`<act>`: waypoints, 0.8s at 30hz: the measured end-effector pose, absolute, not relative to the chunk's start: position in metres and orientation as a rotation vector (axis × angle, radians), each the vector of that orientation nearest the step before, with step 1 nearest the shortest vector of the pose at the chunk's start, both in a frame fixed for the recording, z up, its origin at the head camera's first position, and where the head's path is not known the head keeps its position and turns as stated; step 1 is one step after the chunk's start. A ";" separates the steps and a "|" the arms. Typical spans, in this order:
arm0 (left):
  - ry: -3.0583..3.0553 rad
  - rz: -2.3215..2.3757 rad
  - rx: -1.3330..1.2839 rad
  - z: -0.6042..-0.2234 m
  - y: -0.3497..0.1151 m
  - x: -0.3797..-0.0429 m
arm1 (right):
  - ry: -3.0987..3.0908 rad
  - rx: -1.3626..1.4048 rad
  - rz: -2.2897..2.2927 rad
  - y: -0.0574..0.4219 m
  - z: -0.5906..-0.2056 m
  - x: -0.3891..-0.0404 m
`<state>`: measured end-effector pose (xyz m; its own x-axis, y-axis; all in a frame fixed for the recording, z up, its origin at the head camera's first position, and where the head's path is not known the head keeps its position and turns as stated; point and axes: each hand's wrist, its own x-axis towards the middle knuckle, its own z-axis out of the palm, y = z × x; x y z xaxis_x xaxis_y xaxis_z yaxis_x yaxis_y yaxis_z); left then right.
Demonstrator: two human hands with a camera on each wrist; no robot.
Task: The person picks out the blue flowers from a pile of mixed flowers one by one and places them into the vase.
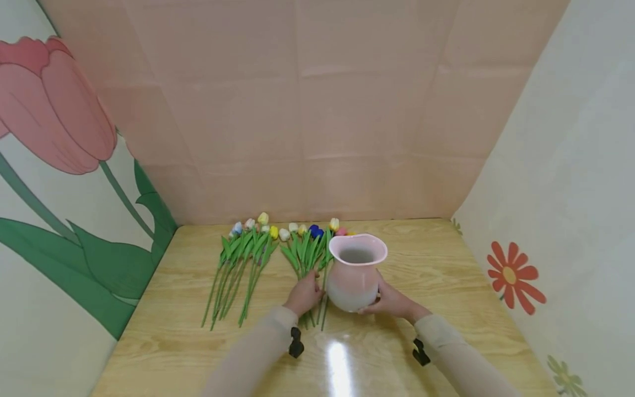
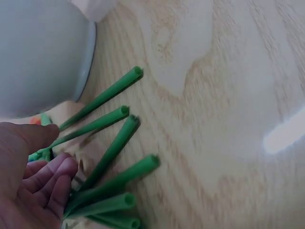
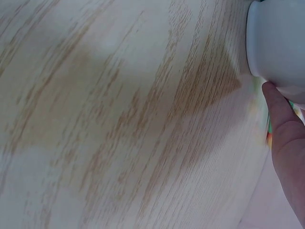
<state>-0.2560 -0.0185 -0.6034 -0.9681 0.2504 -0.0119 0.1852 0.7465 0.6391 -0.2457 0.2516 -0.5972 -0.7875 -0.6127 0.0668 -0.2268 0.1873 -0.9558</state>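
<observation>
A pink-to-white vase (image 1: 353,284) with a flared rim leans slightly on the wooden table. My right hand (image 1: 392,300) holds it low on its right side; in the right wrist view the thumb (image 3: 281,112) lies along the white lower wall, and its other fingers are mostly hidden. Just left of the vase, my left hand (image 1: 303,295) is among the stems of a tulip bunch (image 1: 306,251). In the left wrist view its fingers (image 2: 59,174) are curled and its thumb meets green stems (image 2: 102,121); whether they pinch one is unclear.
A second tulip bunch (image 1: 243,248) lies farther left, its flower heads toward the back wall (image 1: 317,110). Pink and yellow blooms (image 1: 341,232) show behind the vase. Printed flower panels stand on both sides of the table (image 1: 436,275).
</observation>
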 end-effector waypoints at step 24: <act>3.008 0.983 0.243 -0.599 -0.006 -0.250 | 2.156 -0.774 -1.625 0.253 -0.603 -0.249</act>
